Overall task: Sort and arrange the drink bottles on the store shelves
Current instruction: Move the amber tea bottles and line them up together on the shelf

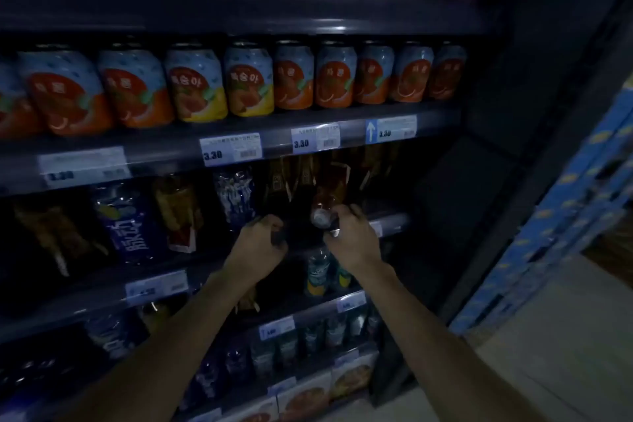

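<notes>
Both forearms reach toward 12 o'clock. Left hand (263,240) clenches a dark bottle (294,216); right hand (352,236) grasps a capped bottle (323,205), probably aligning the shelf (390,219) row.

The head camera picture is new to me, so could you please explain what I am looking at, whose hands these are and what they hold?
There is no machine here. A person wears one wide-angle camera on the head, looking forward and down, so the two bare arms reaching in from below are that person's own.

They face dark store shelves. One shelf carries a row of fruit drink cans with orange and blue labels, and price tags reading 3.30 sit on its front edge. The shelf below holds bottles, among them a blue-labelled bottle and dark brown ones.

The left hand is closed around the top of a dark bottle. The right hand grips a brownish bottle at its neck, cap towards the camera. The picture is dim and blurred, so I cannot read the labels there.
</notes>
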`<state>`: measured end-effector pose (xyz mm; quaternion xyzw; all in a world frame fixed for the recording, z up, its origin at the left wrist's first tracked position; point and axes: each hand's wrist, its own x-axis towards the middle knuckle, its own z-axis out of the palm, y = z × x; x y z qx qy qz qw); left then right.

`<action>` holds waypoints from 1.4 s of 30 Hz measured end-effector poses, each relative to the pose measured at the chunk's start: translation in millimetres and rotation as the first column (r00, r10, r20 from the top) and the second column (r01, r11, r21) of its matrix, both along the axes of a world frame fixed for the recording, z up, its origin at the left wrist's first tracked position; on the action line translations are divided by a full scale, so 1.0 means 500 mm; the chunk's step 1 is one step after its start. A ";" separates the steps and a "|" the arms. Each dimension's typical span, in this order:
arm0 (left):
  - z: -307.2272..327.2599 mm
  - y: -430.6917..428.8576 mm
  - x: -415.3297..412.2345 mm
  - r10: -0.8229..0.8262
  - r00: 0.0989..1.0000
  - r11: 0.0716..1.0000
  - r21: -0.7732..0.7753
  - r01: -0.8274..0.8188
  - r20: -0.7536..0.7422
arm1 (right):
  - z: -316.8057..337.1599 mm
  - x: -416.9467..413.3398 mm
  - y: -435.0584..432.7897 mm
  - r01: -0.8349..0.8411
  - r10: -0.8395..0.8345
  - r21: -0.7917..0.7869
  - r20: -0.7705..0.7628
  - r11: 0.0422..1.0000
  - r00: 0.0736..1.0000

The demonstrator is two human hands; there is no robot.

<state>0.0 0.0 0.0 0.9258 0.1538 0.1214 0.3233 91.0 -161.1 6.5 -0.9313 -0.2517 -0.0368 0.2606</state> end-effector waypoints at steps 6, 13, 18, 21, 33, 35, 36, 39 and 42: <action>-0.012 -0.005 0.037 0.070 0.997 0.997 0.039 -0.069 -0.030 | -0.029 0.036 0.037 0.051 -0.051 0.002 0.083 0.999 0.995; -0.042 -0.014 0.056 0.084 0.995 0.985 0.155 -0.076 -0.046 | -0.055 0.041 0.076 0.141 -0.141 0.016 0.085 0.990 0.986; -0.051 -0.019 0.061 0.113 0.993 0.969 0.225 -0.102 -0.037 | -0.063 0.044 0.087 0.152 -0.161 0.073 0.146 0.986 0.976; -0.052 -0.019 0.061 0.123 0.992 0.966 0.234 -0.110 -0.038 | -0.073 0.043 0.081 0.143 -0.160 0.095 0.204 0.985 0.966; -0.044 -0.022 0.053 0.102 0.993 0.976 0.201 -0.088 -0.060 | -0.022 0.078 0.016 0.070 -0.228 0.515 0.250 0.855 0.941; -0.043 -0.021 0.051 0.098 0.993 0.978 0.191 -0.084 -0.063 | -0.009 0.077 0.012 0.056 -0.238 0.577 0.245 0.815 0.940; -0.042 -0.021 0.049 0.095 0.993 0.979 0.188 -0.082 -0.063 | -0.002 0.075 0.010 0.048 -0.242 0.604 0.244 0.795 0.939; -0.039 -0.020 0.046 0.084 0.995 0.981 0.178 -0.072 -0.061 | 0.020 0.078 0.001 0.041 -0.251 0.672 0.219 0.740 0.943; -0.038 -0.018 0.044 0.069 0.996 0.983 0.172 -0.059 -0.052 | 0.039 0.090 -0.008 0.062 -0.261 0.714 0.173 0.698 0.950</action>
